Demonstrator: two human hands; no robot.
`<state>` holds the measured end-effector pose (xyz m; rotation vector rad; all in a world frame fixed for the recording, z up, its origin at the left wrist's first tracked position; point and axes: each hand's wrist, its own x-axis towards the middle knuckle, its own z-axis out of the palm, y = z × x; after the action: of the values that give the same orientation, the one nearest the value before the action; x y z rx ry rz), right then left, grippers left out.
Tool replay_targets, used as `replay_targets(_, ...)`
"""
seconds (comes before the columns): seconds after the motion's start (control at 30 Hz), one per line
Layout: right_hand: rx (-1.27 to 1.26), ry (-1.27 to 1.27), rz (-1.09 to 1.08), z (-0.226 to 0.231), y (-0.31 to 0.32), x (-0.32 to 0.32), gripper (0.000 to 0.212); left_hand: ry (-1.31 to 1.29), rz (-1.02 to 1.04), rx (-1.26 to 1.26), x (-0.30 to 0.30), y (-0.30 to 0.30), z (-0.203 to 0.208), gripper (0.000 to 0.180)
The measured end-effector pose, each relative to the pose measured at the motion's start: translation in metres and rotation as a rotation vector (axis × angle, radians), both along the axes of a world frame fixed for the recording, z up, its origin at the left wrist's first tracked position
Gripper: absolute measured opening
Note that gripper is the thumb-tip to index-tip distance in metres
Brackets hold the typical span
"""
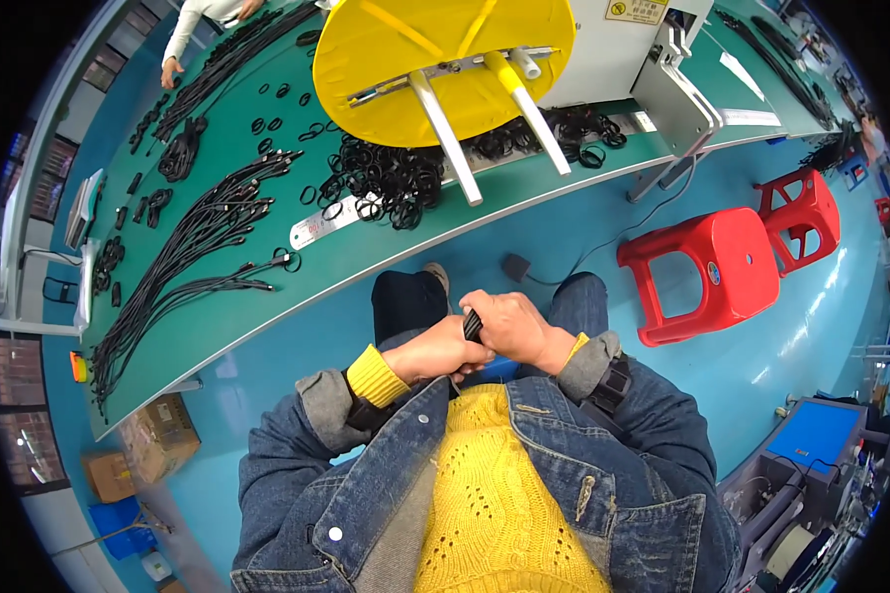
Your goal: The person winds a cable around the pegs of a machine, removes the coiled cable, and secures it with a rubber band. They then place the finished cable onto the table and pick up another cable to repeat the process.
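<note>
My left hand (435, 352) and my right hand (516, 326) meet in front of my lap, both with fingers closed. Between them they grip a small bundle of black cable (473, 326), its strands lying side by side; most of it is hidden by the fingers. On the green table (237, 341) ahead to the left lies a fan of long black cables (183, 247) with metal plug ends. A heap of black rings (396, 178) is spread near the table edge, some over a steel ruler (311, 229).
A yellow disc (435, 69) with two projecting rods (445, 138) overhangs the table edge. Red stools (707, 262) stand on the right. A grey pedal (515, 267) with a cord lies on the floor. Cardboard boxes (158, 435) sit lower left. Another person's hand (171, 72) is at the far left.
</note>
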<state>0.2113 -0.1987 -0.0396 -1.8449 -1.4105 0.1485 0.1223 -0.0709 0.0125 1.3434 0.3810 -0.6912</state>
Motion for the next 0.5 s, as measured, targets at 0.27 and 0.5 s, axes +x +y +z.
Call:
replay_targets(0.27,-0.177,0.023,-0.031,0.008,0.005,-0.001,0.014,-0.078,0.047,0.097,0.0,0.009,-0.016,0.007)
replay_targets(0.5,-0.174,0.04,0.034,0.006,0.004,-0.007,0.014,-0.112,-0.001,0.076,-0.01,0.014,-0.027,0.015)
